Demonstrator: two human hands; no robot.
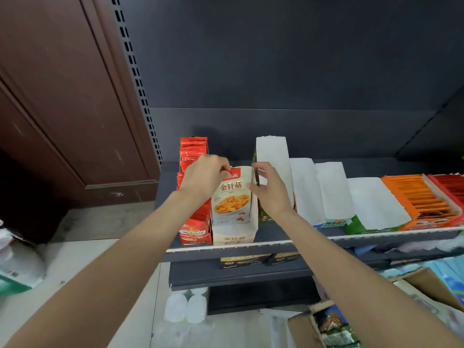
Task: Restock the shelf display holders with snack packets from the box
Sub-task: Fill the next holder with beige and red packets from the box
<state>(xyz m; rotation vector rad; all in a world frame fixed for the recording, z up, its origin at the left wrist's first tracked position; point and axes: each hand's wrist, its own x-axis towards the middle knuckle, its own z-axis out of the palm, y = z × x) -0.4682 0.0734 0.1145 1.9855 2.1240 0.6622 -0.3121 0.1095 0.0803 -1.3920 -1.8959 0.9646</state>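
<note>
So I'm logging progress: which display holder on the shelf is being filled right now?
The cream holder, second from the left, beside the red one. Both hands, left hand and right hand, grip a mushroom snack packet standing in it.

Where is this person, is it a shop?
Probably a small shop. A dark metal shelf holds a row of cardboard display holders, such as the orange one, and both hands are setting an enoki mushroom snack packet into a white holder.
</note>
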